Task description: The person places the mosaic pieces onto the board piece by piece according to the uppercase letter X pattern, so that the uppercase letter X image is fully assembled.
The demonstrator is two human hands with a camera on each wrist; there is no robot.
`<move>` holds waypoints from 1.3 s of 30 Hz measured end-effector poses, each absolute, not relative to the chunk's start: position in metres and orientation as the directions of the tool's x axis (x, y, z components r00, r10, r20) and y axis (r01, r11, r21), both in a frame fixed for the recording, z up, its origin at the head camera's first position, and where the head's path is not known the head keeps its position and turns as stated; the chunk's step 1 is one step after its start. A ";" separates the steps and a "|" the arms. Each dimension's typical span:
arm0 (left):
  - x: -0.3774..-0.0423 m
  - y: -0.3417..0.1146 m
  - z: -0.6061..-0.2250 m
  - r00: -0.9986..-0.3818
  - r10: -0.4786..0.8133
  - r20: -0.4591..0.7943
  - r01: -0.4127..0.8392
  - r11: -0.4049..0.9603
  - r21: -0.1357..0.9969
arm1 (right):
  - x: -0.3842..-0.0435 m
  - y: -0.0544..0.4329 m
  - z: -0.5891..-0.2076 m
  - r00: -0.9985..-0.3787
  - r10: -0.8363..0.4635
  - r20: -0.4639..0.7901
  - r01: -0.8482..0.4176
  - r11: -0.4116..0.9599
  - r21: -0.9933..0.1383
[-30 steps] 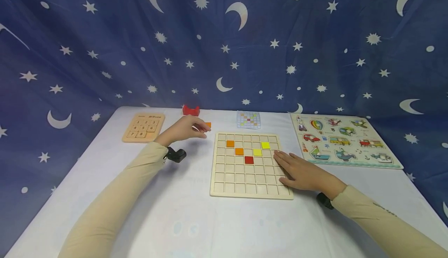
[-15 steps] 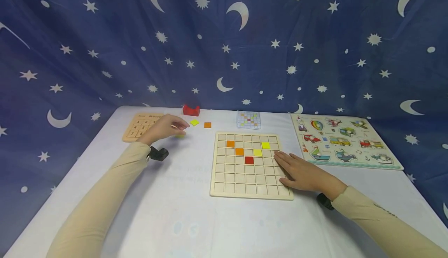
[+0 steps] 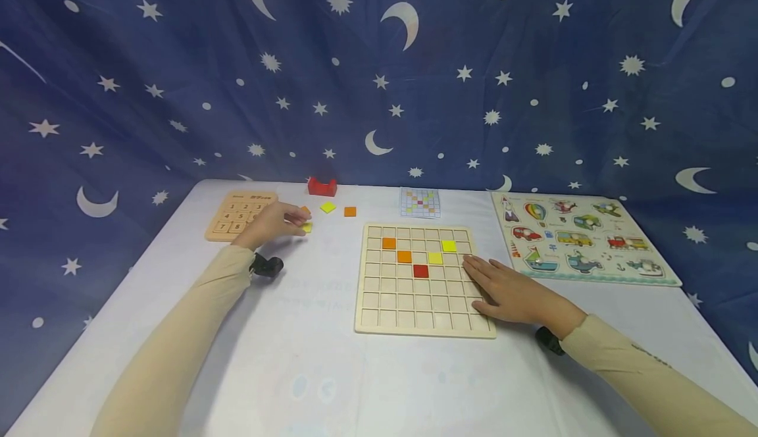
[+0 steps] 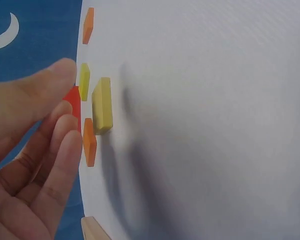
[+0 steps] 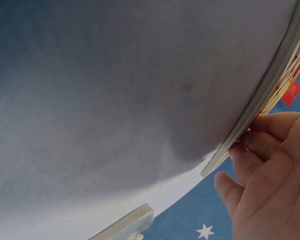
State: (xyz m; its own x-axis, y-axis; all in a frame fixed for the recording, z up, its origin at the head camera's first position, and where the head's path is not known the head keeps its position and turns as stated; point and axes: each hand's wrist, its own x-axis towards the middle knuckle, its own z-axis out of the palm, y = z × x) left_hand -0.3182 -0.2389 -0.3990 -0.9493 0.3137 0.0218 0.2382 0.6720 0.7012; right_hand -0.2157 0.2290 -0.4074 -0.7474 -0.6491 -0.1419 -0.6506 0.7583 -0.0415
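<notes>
My left hand (image 3: 274, 221) hovers beside a yellow square tile (image 4: 102, 106) on the white table. In the left wrist view its thumb and fingers stand apart, with nothing between them. Two orange tiles (image 4: 88, 26) and another yellow tile (image 3: 328, 207) lie close by. The wooden grid board (image 3: 397, 302) sits mid-table, bearing two orange tiles (image 3: 388, 243), two yellow tiles (image 3: 449, 246) and one red tile (image 3: 421, 271). On the board's right edge rests my right hand (image 3: 509, 295), its fingers extended; the right wrist view shows the fingertips against that edge.
A wooden number puzzle (image 3: 216, 233) is near the left hand. Further back stand a red holder (image 3: 322, 188) and a small printed grid card (image 3: 420, 203). A vehicle picture puzzle (image 3: 577, 226) lies at the right. Behind the table hangs a blue starry curtain (image 3: 450, 114).
My left hand has moved left, away from an orange and a yellow tile that are now uncovered, over to another yellow tile. The right hand stays on the board.
</notes>
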 end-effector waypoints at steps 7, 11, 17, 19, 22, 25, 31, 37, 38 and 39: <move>-0.321 -0.236 -0.405 -0.958 0.282 0.045 0.233 0.679 0.696 | -0.217 0.229 -0.408 -0.745 -0.651 -0.146 -0.653 0.756 -0.035; -0.323 -0.235 -0.407 -0.960 0.274 0.052 0.236 0.699 0.675 | -0.217 0.228 -0.407 -0.745 -0.652 -0.145 -0.653 0.756 -0.042; -0.324 -0.232 -0.409 -0.966 0.258 0.037 0.217 0.719 0.660 | -0.217 0.228 -0.407 -0.746 -0.649 -0.149 -0.650 0.758 -0.046; -0.324 -0.231 -0.410 -0.965 0.261 0.027 0.213 0.720 0.661 | -0.217 0.228 -0.407 -0.747 -0.648 -0.149 -0.649 0.759 -0.048; -0.324 -0.228 -0.410 -0.967 0.256 0.006 0.194 0.719 0.668 | -0.217 0.228 -0.407 -0.748 -0.647 -0.149 -0.648 0.760 -0.046; -0.323 -0.225 -0.410 -0.968 0.250 -0.008 0.179 0.718 0.673 | -0.217 0.229 -0.408 -0.748 -0.647 -0.149 -0.649 0.760 -0.043; -0.322 -0.221 -0.410 -0.969 0.247 -0.015 0.176 0.729 0.661 | -0.216 0.229 -0.408 -0.748 -0.646 -0.150 -0.648 0.760 -0.047; -0.319 -0.218 -0.410 -0.963 0.266 -0.039 0.173 0.725 0.667 | -0.216 0.230 -0.407 -0.745 -0.651 -0.144 -0.652 0.757 -0.044; -0.319 -0.218 -0.410 -0.962 0.270 -0.043 0.174 0.726 0.665 | -0.217 0.230 -0.407 -0.745 -0.652 -0.143 -0.653 0.756 -0.046; -0.319 -0.218 -0.410 -0.960 0.276 -0.048 0.176 0.727 0.664 | -0.217 0.230 -0.407 -0.744 -0.653 -0.143 -0.654 0.755 -0.046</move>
State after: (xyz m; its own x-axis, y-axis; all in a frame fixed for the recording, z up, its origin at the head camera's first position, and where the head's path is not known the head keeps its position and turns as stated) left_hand -0.3188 -0.2176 -0.4098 -0.9600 0.2760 -0.0475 0.1762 0.7271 0.6635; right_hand -0.2166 0.2301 -0.4073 -0.7441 -0.6526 -0.1429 -0.6537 0.7554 -0.0458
